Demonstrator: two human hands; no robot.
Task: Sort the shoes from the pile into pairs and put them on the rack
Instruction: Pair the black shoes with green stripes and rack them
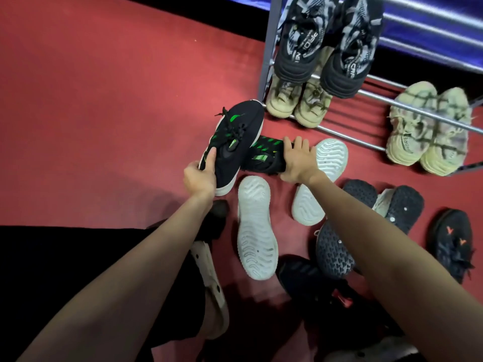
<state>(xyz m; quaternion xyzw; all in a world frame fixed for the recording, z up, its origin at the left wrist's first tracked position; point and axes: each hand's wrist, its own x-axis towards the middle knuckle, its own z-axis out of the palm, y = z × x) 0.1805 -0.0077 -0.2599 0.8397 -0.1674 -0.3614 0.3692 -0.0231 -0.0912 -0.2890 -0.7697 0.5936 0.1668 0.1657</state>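
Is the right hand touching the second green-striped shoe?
Touching. The head view shows the right hand lying flat on the green-striped shoe, fingers over its side.

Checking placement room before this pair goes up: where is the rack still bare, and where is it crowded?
Upper rails right of the black-and-grey pair lie bare. So does the lower tier between the two beige pairs. The carpet by the right hand is crowded with shoes.

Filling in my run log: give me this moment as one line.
left hand: holds black-green sneaker | right hand: on matching sneaker, floor | rack: three pairs
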